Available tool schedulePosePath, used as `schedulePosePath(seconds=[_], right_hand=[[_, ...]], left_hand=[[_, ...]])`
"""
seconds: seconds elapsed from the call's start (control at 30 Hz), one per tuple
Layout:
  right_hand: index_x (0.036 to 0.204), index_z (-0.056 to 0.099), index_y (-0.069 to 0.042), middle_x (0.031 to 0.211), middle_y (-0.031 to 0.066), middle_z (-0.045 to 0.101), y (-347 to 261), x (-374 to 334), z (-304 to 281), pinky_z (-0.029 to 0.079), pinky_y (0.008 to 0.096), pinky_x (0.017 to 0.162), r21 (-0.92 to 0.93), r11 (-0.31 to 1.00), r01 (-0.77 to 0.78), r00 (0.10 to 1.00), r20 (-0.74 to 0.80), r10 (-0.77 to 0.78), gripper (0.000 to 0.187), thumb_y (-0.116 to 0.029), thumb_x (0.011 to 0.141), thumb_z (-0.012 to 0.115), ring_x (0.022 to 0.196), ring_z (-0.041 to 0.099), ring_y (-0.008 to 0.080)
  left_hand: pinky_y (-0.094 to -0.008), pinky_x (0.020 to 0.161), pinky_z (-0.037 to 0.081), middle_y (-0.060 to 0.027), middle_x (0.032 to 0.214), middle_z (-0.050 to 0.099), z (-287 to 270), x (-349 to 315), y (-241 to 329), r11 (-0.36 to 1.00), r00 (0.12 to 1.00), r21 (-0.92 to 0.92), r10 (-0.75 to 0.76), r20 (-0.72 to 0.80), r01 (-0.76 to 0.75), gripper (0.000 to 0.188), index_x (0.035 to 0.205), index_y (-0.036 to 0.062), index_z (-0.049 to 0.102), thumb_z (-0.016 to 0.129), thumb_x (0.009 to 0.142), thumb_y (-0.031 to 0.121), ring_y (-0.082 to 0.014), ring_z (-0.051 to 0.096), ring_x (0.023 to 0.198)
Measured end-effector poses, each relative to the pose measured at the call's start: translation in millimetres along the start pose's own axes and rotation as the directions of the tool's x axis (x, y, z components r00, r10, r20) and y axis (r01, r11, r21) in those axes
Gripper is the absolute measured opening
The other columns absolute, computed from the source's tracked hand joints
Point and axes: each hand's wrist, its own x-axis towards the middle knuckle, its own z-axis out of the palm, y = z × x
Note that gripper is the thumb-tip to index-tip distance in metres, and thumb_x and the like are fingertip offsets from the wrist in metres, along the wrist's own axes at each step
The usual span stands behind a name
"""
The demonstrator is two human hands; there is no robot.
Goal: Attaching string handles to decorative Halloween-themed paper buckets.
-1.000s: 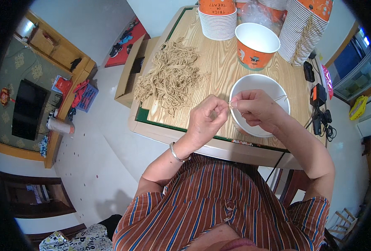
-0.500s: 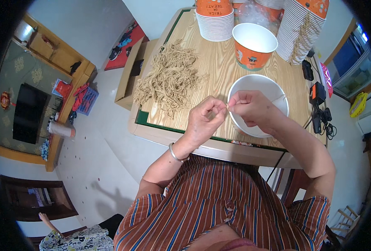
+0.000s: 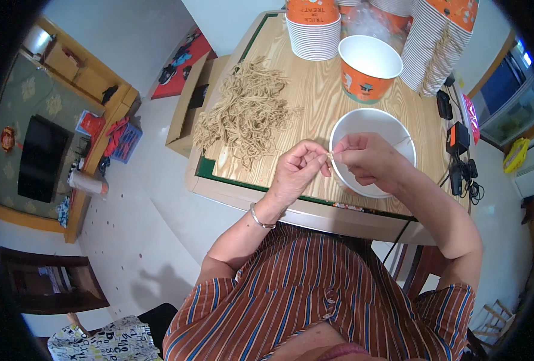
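Note:
My left hand (image 3: 298, 171) and my right hand (image 3: 372, 157) meet fingertip to fingertip at the near left rim of a white-lined paper bucket (image 3: 404, 123). Both pinch a small bit of beige cord (image 3: 329, 155); most of it is hidden by the fingers. A thin pale strand shows against the bucket's inner right wall. To the left of my hands a loose, tangled heap of beige cords (image 3: 246, 114) lies on the wood-grain table (image 3: 306, 90).
An orange paper bucket (image 3: 369, 83) stands behind the white-lined one. Stacked buckets (image 3: 314, 39) and a taller leaning stack (image 3: 438, 51) with cords draped on it line the back. Black adapters and cables (image 3: 457, 162) lie along the right edge. Another person's patterned clothing (image 3: 107, 341) shows at lower left.
My fingertips have come closer together, with the left thumb and finger now pressed around the cord. The other person's arm at lower left has shifted.

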Motion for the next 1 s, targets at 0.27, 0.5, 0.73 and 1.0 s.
schedulePosePath(seconds=[0.27,0.5,0.73,1.0], right_hand=[[0.090,0.061,-0.008,0.067,-0.0048,0.048,2.7,1.9,4.6,0.025,0.0213,0.042,-0.101,0.994,0.031,0.995,-0.096,-0.041,0.010,-0.013,0.085,0.068,0.051,0.037,0.0031],[0.090,0.061,-0.008,0.069,-0.0048,0.052,3.9,2.2,7.8,0.027,0.0209,0.042,-0.186,0.981,0.057,0.991,-0.107,-0.078,0.010,-0.015,0.086,0.068,0.052,0.039,0.0034],[0.091,0.063,-0.008,0.064,-0.0068,0.049,0.2,-0.5,9.5,0.024,0.0191,0.041,-0.281,0.954,0.103,0.980,-0.137,-0.146,0.008,-0.013,0.088,0.068,0.049,0.036,0.0002],[0.092,0.064,-0.008,0.061,-0.0068,0.045,-0.8,0.9,8.4,0.022,0.0205,0.041,-0.185,0.981,0.061,0.990,-0.111,-0.082,0.008,-0.013,0.087,0.068,0.048,0.033,0.0016]], left_hand=[[-0.0213,0.074,0.051,-0.0030,0.089,0.066,0.9,-0.8,5.1,0.999,0.999,0.017,0.029,0.035,-0.030,0.008,0.105,0.0010,0.058,0.056,0.098,0.003,-0.0081,0.064,0.080],[-0.0219,0.076,0.052,-0.0017,0.091,0.064,2.4,-0.8,8.9,0.997,0.998,0.071,0.011,0.063,-0.016,0.011,0.106,0.0006,0.057,0.061,0.096,0.004,-0.0075,0.063,0.083],[-0.0214,0.074,0.053,-0.0022,0.088,0.065,-2.6,2.2,8.5,1.000,0.995,0.004,-0.012,0.102,0.011,0.007,0.102,-0.0001,0.061,0.060,0.097,0.004,-0.0066,0.063,0.081],[-0.0218,0.072,0.053,-0.0042,0.086,0.067,-2.8,1.2,8.4,0.999,0.998,0.014,-0.038,0.049,0.037,0.007,0.102,-0.0007,0.061,0.057,0.096,0.001,-0.0089,0.065,0.077]])
